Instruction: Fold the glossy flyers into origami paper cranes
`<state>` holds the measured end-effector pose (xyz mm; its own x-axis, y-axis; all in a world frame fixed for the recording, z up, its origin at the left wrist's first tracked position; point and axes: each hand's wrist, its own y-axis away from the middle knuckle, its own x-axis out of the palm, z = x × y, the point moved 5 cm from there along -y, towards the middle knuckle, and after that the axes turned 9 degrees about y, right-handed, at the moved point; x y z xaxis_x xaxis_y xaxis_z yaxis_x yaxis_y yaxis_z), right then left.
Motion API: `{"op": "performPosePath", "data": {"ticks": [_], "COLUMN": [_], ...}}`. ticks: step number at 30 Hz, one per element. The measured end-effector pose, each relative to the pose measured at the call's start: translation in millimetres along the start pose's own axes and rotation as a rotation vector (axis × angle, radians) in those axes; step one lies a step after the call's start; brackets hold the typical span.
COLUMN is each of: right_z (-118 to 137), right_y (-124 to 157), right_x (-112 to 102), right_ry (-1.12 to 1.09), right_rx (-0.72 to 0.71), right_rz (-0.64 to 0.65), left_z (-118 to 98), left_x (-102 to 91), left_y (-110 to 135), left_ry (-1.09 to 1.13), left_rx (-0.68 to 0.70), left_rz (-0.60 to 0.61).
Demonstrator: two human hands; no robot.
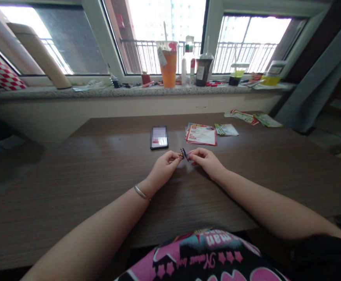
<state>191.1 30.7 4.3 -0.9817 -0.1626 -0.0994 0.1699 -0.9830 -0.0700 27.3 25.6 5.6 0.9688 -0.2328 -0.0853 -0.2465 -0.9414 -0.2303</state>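
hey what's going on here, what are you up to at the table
A person sits at a brown table, with the fingers of the left hand and right hand pinching a small dark object between them, just above the tabletop; it's too small to identify. A phone lies beyond the left hand, and a stack of printed cards lies beyond the right.

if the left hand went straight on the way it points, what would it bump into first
Most likely the right hand, which is just past the small item at the tips of the left hand, though exact depth there is hard to judge.
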Motion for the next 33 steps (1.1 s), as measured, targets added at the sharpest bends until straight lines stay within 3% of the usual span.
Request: {"op": "performPosePath", "data": {"ticks": [5,13,24,33], "right_z": [-5.1,-7.4,-16.4,-19.1], "right_y": [-1.6,-3.3,-7.1,-8.1], "right_x": [-3.1,-5.8,-11.6,-10.5], "right_ry": [-0.074,-0.162,-0.250,-0.349], "right_rx": [0.046,0.083,0.175,0.230], "right_rz": [-0.045,-0.062,-0.102,-0.068], "left_z": [1.4,8.1,11.7,14.6], "left_x": [-2.4,-8.3,-12.2,-14.7], "left_y": [-1.1,-0.6,-2.8,-5.2], "left_ry": [0.203,0.321,0.523,0.615], "left_rx": [-0.085,-0.186,-0.234,-0.242], "left_rz": [-0.058,-0.177,-0.232,-0.209]}}
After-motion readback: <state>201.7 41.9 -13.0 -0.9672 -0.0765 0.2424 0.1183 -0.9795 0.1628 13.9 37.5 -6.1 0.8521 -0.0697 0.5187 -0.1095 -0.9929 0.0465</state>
